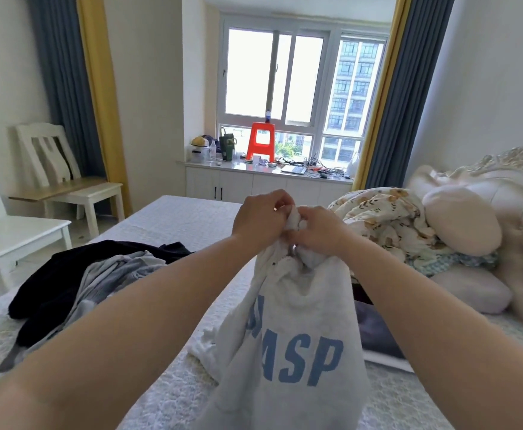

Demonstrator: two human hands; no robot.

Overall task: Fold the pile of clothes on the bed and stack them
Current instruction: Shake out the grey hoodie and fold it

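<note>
Leftward on the bed [173,218] lies a dark and grey pile of clothes [92,280]. Centrally, left hand [258,218] and right hand [317,228] pinch the bunched top of a white sweatshirt [300,336] hanging above the bed. It looks soft, light, floppy; shoulder seams seem best to grip. Its sleeves and lower hem are hidden.

Two white wooden chairs [67,178] are seen, one orange plastic stool [261,141], two bare hands [261,217], one white printed garment [300,330], and two plump cream pillows [461,221].
</note>
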